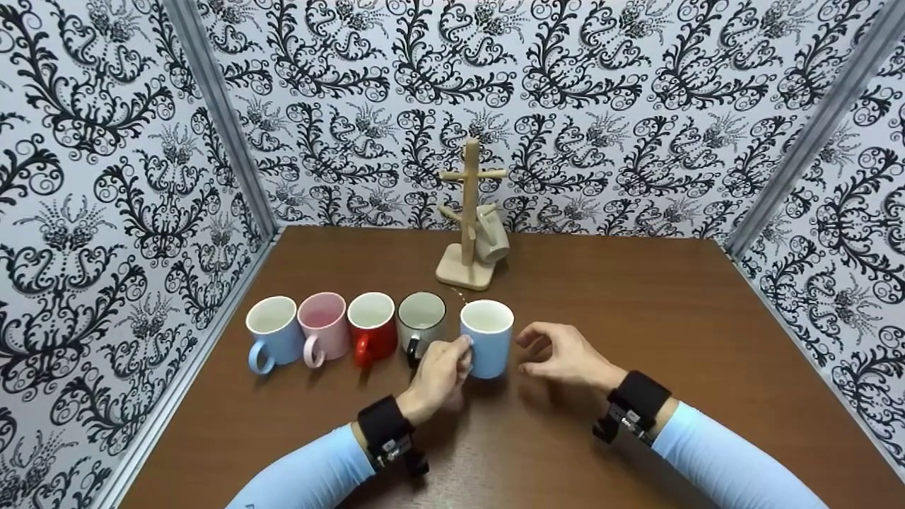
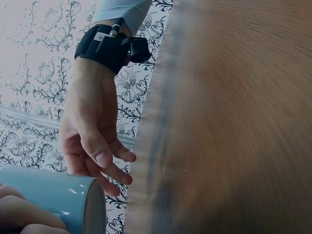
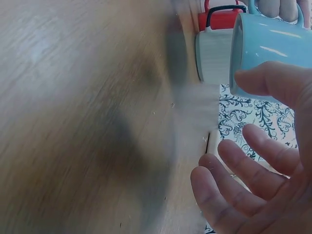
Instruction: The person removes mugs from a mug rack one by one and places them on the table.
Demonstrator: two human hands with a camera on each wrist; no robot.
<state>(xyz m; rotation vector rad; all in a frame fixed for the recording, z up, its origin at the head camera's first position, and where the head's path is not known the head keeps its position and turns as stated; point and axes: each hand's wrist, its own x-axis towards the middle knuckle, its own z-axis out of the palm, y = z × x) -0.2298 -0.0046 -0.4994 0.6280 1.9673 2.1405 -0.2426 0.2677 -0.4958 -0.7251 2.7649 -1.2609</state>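
My left hand point(image 1: 442, 371) grips a light blue mug point(image 1: 493, 350) by its handle, on the mug's left side. The mug is upright, close over the table, its white inside showing in the head view. Just right of the mug, my right hand point(image 1: 565, 353) has its thumb and fingers spread and loosely bent, holding nothing. In the right wrist view, the right thumb point(image 3: 263, 78) overlaps the light blue mug point(image 3: 273, 46), and the other fingers point(image 3: 229, 185) stand apart. The left wrist view shows the mug point(image 2: 53, 195) with left-hand fingers point(image 2: 24, 214) against it.
Left of the held mug stands a row: grey mug with black handle point(image 1: 422, 325), red mug point(image 1: 372, 336), pink mug point(image 1: 325, 332) and another light blue mug point(image 1: 276, 336). Behind, a wooden mug tree point(image 1: 470, 212) carries a beige mug point(image 1: 493, 237). Patterned walls point(image 1: 601, 106) enclose the brown table point(image 1: 636, 283).
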